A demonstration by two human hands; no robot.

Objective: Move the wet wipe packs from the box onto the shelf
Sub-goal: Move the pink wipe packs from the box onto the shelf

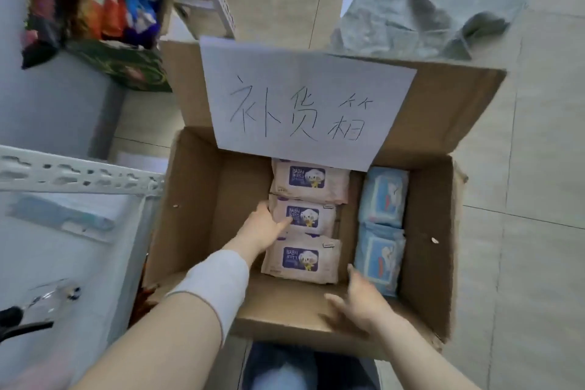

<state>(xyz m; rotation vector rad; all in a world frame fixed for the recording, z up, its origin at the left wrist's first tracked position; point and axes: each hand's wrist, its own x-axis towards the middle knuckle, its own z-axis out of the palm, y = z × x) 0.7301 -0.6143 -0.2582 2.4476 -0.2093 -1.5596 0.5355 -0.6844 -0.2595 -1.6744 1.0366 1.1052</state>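
Head view: shelf (79, 172) at left, box (196, 206) beside it. Left hand (266, 225) grips the middle pink pack (311, 217) by its left end, inside the box. Right hand (357, 301) spread, empty, over near flap. Blue packs (383, 193) rightmost. Packs look soft, slick, light; best gripped by the short ends.

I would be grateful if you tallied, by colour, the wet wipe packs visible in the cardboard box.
Pale pink plastic wet wipe packs with purple labels: 3
Light blue plastic wet wipe packs: 2
Total visible: 5
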